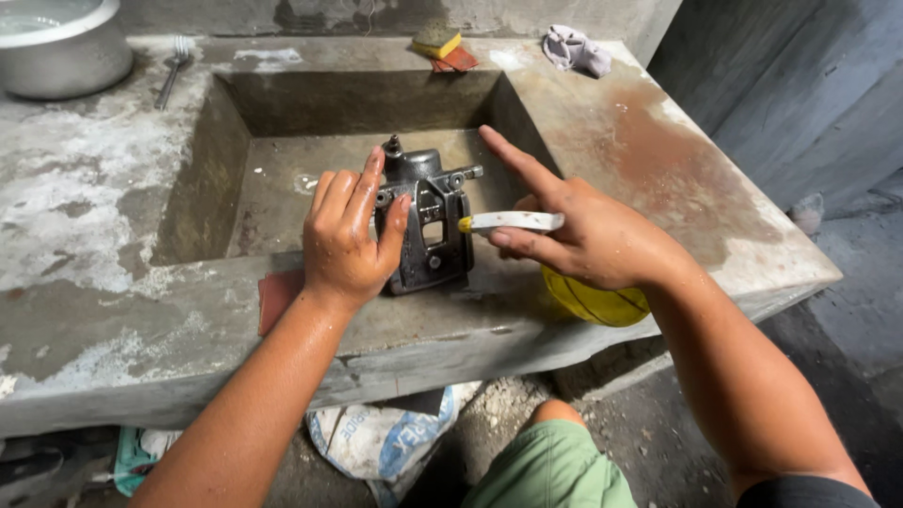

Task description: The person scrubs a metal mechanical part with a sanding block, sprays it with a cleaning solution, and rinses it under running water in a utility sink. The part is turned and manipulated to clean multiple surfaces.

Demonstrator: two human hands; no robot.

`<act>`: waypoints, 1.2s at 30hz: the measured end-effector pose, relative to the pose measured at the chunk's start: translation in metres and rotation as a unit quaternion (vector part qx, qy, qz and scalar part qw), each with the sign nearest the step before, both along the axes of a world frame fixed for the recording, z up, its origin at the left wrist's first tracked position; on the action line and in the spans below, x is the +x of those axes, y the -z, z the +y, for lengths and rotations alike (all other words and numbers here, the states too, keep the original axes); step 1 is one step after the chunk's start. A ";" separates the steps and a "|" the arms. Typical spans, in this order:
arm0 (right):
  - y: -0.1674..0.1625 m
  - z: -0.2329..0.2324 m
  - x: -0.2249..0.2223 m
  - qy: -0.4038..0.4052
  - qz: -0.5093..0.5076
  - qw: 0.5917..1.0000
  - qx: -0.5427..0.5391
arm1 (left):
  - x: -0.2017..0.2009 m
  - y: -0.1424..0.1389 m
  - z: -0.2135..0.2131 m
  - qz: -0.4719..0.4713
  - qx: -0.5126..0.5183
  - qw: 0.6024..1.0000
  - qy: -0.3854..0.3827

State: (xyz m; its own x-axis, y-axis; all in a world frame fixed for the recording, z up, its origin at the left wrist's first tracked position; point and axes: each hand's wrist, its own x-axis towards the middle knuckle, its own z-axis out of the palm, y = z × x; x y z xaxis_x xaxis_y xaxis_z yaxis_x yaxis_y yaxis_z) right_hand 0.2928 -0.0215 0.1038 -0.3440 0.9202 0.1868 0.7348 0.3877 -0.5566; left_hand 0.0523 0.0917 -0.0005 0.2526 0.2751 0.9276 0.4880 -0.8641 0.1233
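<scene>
A knee in green shorts [550,466] sits closest to the camera, beside a crumpled printed sack [386,437] on the floor under the counter's front edge.

Above it, on the front rim of the concrete counter [113,310] where it meets the sink, stands a dark metal engine part [428,221], a cast block with a rounded cap, a small nipple on top, bolt heads and a rectangular opening in its face. It looks wet and grimy and stands upright. The left hand [348,235] wraps its left side, fingers pressed onto the top and thumb against the front face, holding it firmly. The right hand [578,235] pinches the white handle of a toothbrush [513,221] between thumb and middle fingers, index finger stretched out straight; the brush's yellow-tipped end touches the part's right side.

Just under the right wrist, a yellow bowl [593,303] rests at the front edge; what it holds is hidden. A reddish-brown sheet [277,296] lies flat left of the left wrist.

The sunken sink basin [282,179] behind the part is damp, with only specks in it. At the back edge sit a yellow sponge [437,40] and a crumpled cloth [576,49]. In the far left corner stands a metal pot [61,47] containing water, a fork [174,66] beside it.
</scene>
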 end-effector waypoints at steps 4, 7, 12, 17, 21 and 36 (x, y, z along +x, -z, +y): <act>-0.001 0.002 -0.024 0.007 -0.107 0.994 0.009 | 0.000 -0.002 -0.002 0.003 -0.017 1.000 0.007; -0.001 -0.004 -0.035 0.029 -0.188 0.982 -0.016 | 0.000 -0.003 -0.003 0.001 -0.004 1.000 0.009; -0.003 -0.011 -0.037 -0.008 -0.139 0.989 0.049 | 0.002 -0.002 -0.003 -0.002 -0.008 1.000 0.006; 0.002 -0.008 -0.041 -0.022 -0.259 0.965 0.021 | 0.003 0.000 -0.002 0.001 -0.012 1.000 0.000; 0.006 -0.009 -0.043 -0.042 -0.290 0.955 0.041 | 0.003 0.001 -0.001 0.002 -0.006 1.000 -0.001; 0.010 -0.010 -0.042 -0.021 -0.294 0.955 0.021 | 0.003 0.001 -0.001 0.003 -0.010 1.000 -0.010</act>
State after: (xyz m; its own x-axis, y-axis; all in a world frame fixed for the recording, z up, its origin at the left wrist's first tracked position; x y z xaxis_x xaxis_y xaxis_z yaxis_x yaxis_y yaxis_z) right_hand 0.2507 -0.0316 0.0942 -0.4374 0.8992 -0.0137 0.8989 0.4367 -0.0347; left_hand 0.0555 0.0903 -0.0015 0.2528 0.2979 0.9205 0.5053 -0.8520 0.1370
